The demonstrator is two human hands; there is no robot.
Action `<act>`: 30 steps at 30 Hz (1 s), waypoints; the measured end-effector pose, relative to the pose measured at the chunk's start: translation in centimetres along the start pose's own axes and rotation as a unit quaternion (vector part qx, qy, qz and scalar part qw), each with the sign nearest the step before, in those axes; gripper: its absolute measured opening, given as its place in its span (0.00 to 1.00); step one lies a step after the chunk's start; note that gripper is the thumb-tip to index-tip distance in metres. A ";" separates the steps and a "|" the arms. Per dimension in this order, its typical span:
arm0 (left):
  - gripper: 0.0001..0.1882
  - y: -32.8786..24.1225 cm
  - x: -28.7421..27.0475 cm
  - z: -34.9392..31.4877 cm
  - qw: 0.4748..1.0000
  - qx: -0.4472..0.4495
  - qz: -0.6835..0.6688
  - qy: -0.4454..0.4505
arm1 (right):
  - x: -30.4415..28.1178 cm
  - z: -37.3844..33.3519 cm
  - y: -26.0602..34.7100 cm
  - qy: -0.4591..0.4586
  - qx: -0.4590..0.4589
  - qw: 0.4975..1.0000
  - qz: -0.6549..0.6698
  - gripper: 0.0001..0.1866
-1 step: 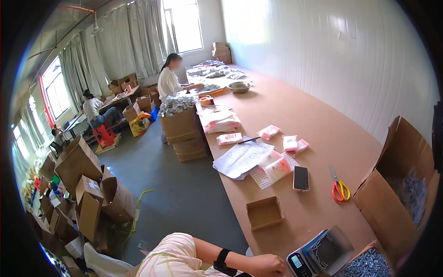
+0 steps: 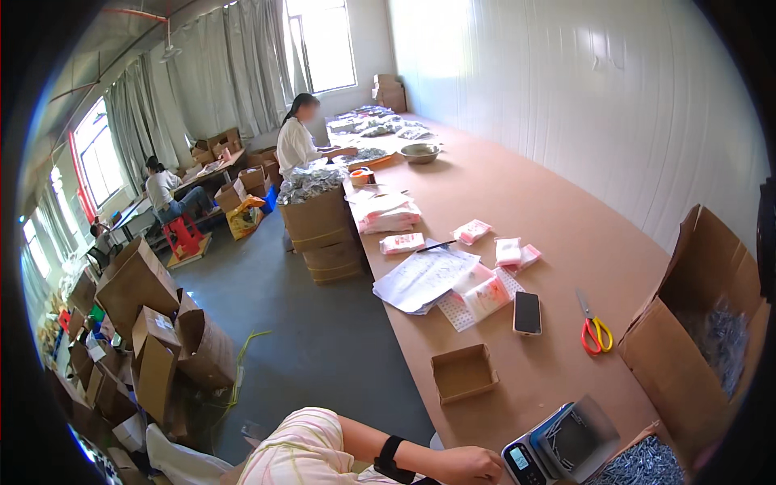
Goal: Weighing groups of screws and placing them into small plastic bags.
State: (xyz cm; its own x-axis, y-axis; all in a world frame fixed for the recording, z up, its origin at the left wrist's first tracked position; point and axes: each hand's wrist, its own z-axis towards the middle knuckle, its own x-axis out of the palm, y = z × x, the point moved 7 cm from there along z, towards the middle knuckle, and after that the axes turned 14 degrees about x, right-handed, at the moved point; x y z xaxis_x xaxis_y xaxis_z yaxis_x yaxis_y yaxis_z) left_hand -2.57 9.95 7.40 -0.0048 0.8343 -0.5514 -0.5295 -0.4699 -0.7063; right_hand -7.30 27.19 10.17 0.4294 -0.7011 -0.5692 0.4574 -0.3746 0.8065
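My left hand (image 2: 475,465), a black band round its wrist, is at the bottom edge just left of a small digital scale (image 2: 527,462). Its fingers are curled together, and whatever they hold, if anything, is hidden. A dark, see-through-rimmed tray (image 2: 575,440) rests on the scale with a few thin metal screws or nails in it. Right beside the scale, a carton holds a heap of small grey metal screws or nails (image 2: 643,465). My right hand does not show.
On the table (image 2: 582,242) are a shallow cardboard box (image 2: 465,373), a phone (image 2: 527,313), scissors (image 2: 596,331), papers (image 2: 424,275) and plastic bag packs (image 2: 487,297). A tall open carton (image 2: 687,356) stands right. Cartons crowd the floor left; a co-worker (image 2: 299,145) sits at the table's far end.
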 end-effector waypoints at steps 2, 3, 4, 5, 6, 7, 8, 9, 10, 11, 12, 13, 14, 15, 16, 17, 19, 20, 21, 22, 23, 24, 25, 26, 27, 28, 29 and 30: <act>0.06 -1.1 -0.2 0.4 0.996 0.077 0.010 -0.038 | 0.2 -0.1 -0.4 0.015 0.015 1.000 0.002 0.04; 0.06 -1.2 -0.1 0.3 0.996 0.078 0.009 -0.037 | 0.4 -0.1 -0.5 0.014 0.016 1.000 0.002 0.04; 0.06 -0.9 -0.1 0.4 0.998 0.057 -0.008 -0.027 | 0.5 0.0 -0.4 0.008 0.008 1.000 -0.001 0.05; 0.06 -0.5 0.0 0.4 0.999 0.036 -0.026 -0.016 | 0.7 0.2 -0.2 0.001 0.001 1.000 -0.004 0.06; 0.06 -0.5 0.2 0.4 0.999 0.041 -0.032 -0.011 | 0.9 0.3 -0.3 -0.004 0.008 1.000 -0.008 0.06; 0.04 -0.6 0.3 0.6 0.998 0.058 -0.024 -0.015 | 1.2 0.2 -0.3 -0.005 0.001 1.000 -0.017 0.07; 0.03 -0.7 0.4 0.8 0.997 0.077 -0.017 -0.017 | 1.3 0.2 -0.2 -0.008 -0.003 1.000 -0.027 0.07; 0.03 -0.9 0.9 0.9 0.996 0.087 -0.034 -0.001 | 1.4 0.3 0.0 0.003 0.012 0.999 -0.037 0.08; 0.05 -1.0 0.6 1.0 0.995 0.093 -0.029 -0.026 | 1.7 0.4 -0.1 0.012 -0.007 0.999 -0.048 0.09; 0.07 -1.1 0.5 1.3 0.993 0.103 -0.032 -0.045 | 1.9 0.5 0.0 0.016 -0.002 0.999 -0.047 0.09; 0.07 -1.3 0.9 1.3 0.990 0.122 -0.063 -0.014 | 2.0 0.7 0.1 0.015 0.009 0.999 -0.045 0.09; 0.07 -1.0 0.6 1.2 0.994 0.097 -0.034 -0.022 | 1.9 1.0 0.4 0.015 -0.006 0.999 -0.052 0.09; 0.08 -0.8 0.2 1.2 0.997 0.075 -0.004 -0.030 | 1.8 1.2 0.3 0.016 -0.020 0.998 -0.061 0.08; 0.08 -1.0 0.6 1.7 0.997 0.073 -0.007 -0.001 | 2.1 1.1 -1.2 0.015 -0.025 0.996 -0.079 0.12; 0.08 -1.2 0.4 2.0 0.997 0.067 0.001 0.024 | 2.3 0.7 -2.1 0.023 -0.037 0.995 -0.092 0.18; 0.15 -0.4 0.9 0.4 0.998 0.023 0.000 0.061 | 1.9 1.0 -1.7 -0.002 -0.015 0.996 -0.093 0.18; 0.10 -1.3 1.2 1.2 0.996 0.063 0.017 0.065 | 1.9 1.7 -0.2 0.044 -0.042 0.997 -0.041 0.09; 0.06 -2.0 0.9 1.6 0.995 0.078 0.051 0.040 | 1.4 1.5 -0.6 0.022 -0.021 0.998 -0.047 0.09; 0.09 -2.3 1.1 2.0 0.994 0.084 0.044 0.057 | 1.2 1.1 -0.7 0.026 -0.023 0.998 -0.058 0.09; 0.09 -2.7 1.0 2.2 0.992 0.096 0.034 0.067 | 1.3 0.9 -0.7 0.036 -0.030 0.997 -0.068 0.08; 0.09 -2.9 0.7 2.4 0.992 0.093 0.037 0.074 | 1.1 0.7 -0.4 0.028 -0.031 0.997 -0.065 0.08; 0.09 -3.2 0.2 2.6 0.992 0.089 0.042 0.079 | 0.7 0.8 -0.1 0.017 -0.024 0.997 -0.071 0.08; 0.09 -3.7 -0.3 2.7 0.991 0.097 0.037 0.081 | 0.4 0.9 0.5 0.035 -0.032 0.998 -0.052 0.08; 0.09 -4.2 -1.0 3.0 0.992 0.098 0.029 0.067 | 0.0 1.1 1.0 0.055 -0.042 0.997 -0.033 0.08; 0.09 -4.5 -1.8 3.2 0.993 0.099 0.022 0.053 | -0.4 1.6 1.4 0.072 -0.047 0.995 -0.053 0.07; 0.09 -5.0 -2.6 3.3 0.993 0.105 0.019 0.050 | -1.5 2.2 1.5 0.069 -0.046 0.995 -0.060 0.07; 0.10 -4.7 -3.8 3.4 0.996 0.080 0.027 0.024 | -2.5 3.1 1.4 0.090 -0.053 0.989 -0.103 0.09; 0.10 -4.5 -5.2 3.3 0.998 0.053 0.035 -0.001 | -3.5 4.0 1.3 0.112 -0.060 0.981 -0.146 0.12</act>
State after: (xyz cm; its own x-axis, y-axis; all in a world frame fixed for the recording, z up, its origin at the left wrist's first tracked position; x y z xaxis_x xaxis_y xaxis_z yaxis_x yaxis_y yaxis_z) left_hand -2.99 8.70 14.91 -0.0472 0.8015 -0.5961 -0.6152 -0.4935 -0.6148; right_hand -11.32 26.75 13.84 0.4201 -0.4190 -0.8050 0.6690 -0.4564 0.5867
